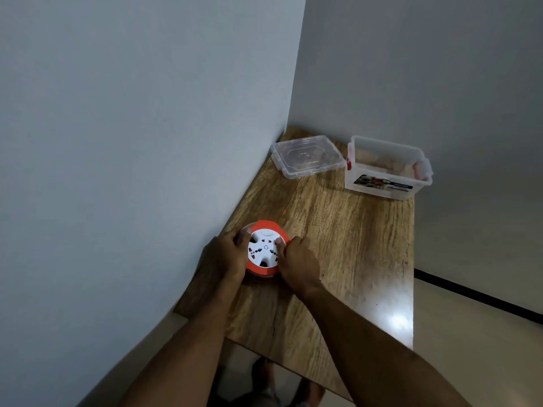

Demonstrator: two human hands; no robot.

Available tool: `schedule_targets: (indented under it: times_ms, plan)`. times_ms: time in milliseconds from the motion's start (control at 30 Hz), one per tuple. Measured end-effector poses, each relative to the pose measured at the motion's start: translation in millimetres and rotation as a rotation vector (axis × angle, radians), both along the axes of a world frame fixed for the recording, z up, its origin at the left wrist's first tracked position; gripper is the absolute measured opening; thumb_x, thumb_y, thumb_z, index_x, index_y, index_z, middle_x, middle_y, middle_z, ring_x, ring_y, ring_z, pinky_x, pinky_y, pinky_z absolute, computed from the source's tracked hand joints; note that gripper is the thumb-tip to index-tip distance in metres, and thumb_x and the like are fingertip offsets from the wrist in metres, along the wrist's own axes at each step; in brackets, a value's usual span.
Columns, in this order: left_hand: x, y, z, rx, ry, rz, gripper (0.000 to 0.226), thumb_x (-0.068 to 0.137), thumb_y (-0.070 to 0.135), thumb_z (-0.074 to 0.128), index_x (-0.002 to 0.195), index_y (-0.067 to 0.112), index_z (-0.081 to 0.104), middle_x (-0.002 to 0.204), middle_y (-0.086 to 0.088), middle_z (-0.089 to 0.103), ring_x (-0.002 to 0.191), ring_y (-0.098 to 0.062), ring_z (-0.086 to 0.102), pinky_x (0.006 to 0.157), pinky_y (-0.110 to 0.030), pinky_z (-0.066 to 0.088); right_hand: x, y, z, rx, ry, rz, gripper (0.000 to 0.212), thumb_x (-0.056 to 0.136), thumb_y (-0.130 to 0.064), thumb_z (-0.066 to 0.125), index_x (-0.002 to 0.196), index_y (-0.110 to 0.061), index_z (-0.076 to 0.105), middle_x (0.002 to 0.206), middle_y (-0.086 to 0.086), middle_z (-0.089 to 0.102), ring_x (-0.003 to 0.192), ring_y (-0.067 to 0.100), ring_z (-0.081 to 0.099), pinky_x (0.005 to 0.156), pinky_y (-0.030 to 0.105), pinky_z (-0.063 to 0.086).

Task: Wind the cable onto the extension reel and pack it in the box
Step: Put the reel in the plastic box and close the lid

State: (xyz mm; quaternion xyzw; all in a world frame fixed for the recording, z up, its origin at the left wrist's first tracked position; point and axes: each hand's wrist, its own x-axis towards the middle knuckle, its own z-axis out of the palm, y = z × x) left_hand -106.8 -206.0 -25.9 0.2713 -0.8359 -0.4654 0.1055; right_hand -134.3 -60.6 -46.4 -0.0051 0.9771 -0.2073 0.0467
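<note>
An orange extension reel [262, 268] with a white socket face lies flat on the wooden table [346, 248], close to the left wall. My left hand [232, 254] grips the reel's left rim. My right hand [298, 264] holds its right side, thumb pressed on the white face. No loose cable shows; any cable is hidden under my hands and the reel. At the table's far end stands an open clear plastic box [385, 168] with red latches. Its clear lid [307, 155] lies flat to the left of it.
Walls close in on the left and behind the table. The table's right edge drops to a pale floor with a dark line [476, 295]. My feet [264, 374] show below the near table edge.
</note>
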Motion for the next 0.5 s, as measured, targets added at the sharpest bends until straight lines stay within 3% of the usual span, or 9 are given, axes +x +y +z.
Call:
schedule_targets:
  times_ms: [100,133,200,267,500]
  plan:
    - [0,-1,0,-0.059,0.003,-0.002,0.037,0.101,0.037,0.056,0.113,0.008,0.075,0.104,-0.012,0.076,0.074,-0.011,0.061,0.048,-0.002,0.041,3,-4,2,0.109,0.059,0.02,0.056,0.104,-0.055,0.03,0.112,-0.008,0.06,0.112,0.012,0.059,0.084,0.025,0.066,0.063,0.035,0.051]
    - [-1,0,-1,-0.057,0.006,0.007,0.035,0.101,0.035,0.057,0.112,0.007,0.075,0.104,-0.013,0.076,0.08,-0.015,0.065,0.056,-0.006,0.043,2,-4,3,0.14,0.068,0.031,0.055,0.104,-0.054,0.03,0.111,-0.009,0.061,0.11,0.012,0.06,0.082,0.024,0.066,0.062,0.035,0.052]
    - [-5,0,-5,-0.048,0.009,0.021,0.032,0.1,0.032,0.059,0.109,0.007,0.076,0.103,-0.014,0.075,0.093,-0.024,0.067,0.074,-0.026,0.054,0,-5,5,0.192,0.063,0.053,0.056,0.104,-0.054,0.03,0.108,-0.01,0.064,0.107,0.012,0.063,0.081,0.024,0.066,0.062,0.034,0.05]
    - [-10,-1,-12,-0.055,0.014,0.034,0.028,0.099,0.029,0.059,0.103,0.006,0.076,0.101,-0.014,0.074,0.097,-0.027,0.066,0.083,-0.037,0.056,-2,-5,7,0.235,0.05,0.071,0.056,0.103,-0.055,0.031,0.105,-0.011,0.065,0.104,0.011,0.065,0.08,0.023,0.066,0.06,0.031,0.045]
    - [-33,5,-3,-0.202,0.005,0.016,0.025,0.099,0.024,0.058,0.113,0.007,0.069,0.116,-0.013,0.067,0.11,-0.025,0.059,0.088,-0.031,0.047,-11,4,18,0.221,0.071,0.1,0.045,0.104,-0.049,0.037,0.105,-0.014,0.064,0.106,0.01,0.066,0.089,0.024,0.066,0.066,0.034,0.047]
